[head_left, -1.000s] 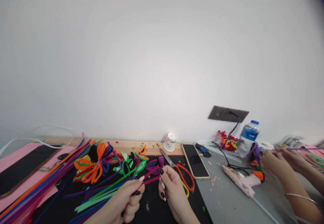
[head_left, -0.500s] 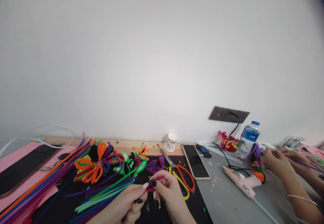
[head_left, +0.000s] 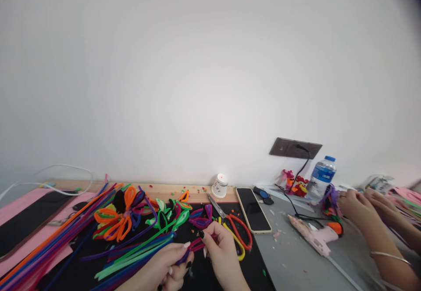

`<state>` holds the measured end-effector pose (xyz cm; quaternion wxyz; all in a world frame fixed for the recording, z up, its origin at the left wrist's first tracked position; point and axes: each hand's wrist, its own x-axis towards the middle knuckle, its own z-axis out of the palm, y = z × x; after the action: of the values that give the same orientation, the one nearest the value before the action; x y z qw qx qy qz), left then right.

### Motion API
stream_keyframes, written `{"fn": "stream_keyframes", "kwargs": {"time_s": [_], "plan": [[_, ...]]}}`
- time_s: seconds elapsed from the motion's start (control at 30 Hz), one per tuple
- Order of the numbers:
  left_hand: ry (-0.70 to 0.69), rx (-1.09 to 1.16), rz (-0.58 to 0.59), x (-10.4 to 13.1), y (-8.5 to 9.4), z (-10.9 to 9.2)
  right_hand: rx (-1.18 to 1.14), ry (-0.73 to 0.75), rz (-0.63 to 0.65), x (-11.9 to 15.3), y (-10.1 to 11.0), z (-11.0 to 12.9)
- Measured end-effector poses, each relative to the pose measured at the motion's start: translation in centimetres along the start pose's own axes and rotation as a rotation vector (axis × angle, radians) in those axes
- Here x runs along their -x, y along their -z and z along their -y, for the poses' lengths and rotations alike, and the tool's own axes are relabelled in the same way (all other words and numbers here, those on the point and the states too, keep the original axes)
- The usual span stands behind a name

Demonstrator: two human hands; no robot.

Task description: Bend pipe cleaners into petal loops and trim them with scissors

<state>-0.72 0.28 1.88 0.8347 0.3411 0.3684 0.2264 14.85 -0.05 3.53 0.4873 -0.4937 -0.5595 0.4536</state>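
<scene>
Between my two hands is a small looped piece of magenta and purple pipe cleaner (head_left: 196, 244). My left hand (head_left: 166, 264) is closed, its thumb and finger pinching the purple end. On the other side, my right hand (head_left: 222, 252) pinches the magenta end; its curled fingers partly hide the loops. Just behind my hands lies a purple pipe-cleaner bow (head_left: 201, 217). To the left are a green looped piece (head_left: 164, 214) and an orange pipe-cleaner flower (head_left: 126, 214). Loose green pipe cleaners (head_left: 131, 258) lie beside my left hand.
Orange-handled scissors (head_left: 219, 210) and a phone (head_left: 253, 210) lie right of my hands. A paper cup (head_left: 219, 186) stands by the wall. Farther right are a glue gun (head_left: 314, 238), a water bottle (head_left: 322, 179) and another person's hands (head_left: 357, 207). Long pipe cleaners (head_left: 62, 234) lie left.
My hands have drawn slightly apart, so more of the magenta loops shows between them. A purple end now appears at my left fingertips.
</scene>
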Motion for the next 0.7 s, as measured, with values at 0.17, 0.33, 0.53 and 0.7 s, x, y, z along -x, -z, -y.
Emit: {"fn": "stream_keyframes", "kwargs": {"time_s": [0.17, 0.33, 0.53, 0.7], "plan": [[0.023, 0.019, 0.054, 0.6, -0.4, -0.5, 0.019, 0.024, -0.018, 0.1, 0.0, -0.1], [-0.002, 0.020, 0.042, 1.6, -1.0, -0.9, 0.019, 0.032, -0.029, 0.2, 0.1, 0.2], [0.011, 0.039, 0.090, 2.1, -1.0, -1.0, -0.108, 0.011, -0.029, -0.1, 0.2, 0.3], [-0.024, 0.055, 0.087, 2.2, -0.9, -1.4, -0.457, -0.082, 0.069, -0.2, -0.1, -0.1]]}}
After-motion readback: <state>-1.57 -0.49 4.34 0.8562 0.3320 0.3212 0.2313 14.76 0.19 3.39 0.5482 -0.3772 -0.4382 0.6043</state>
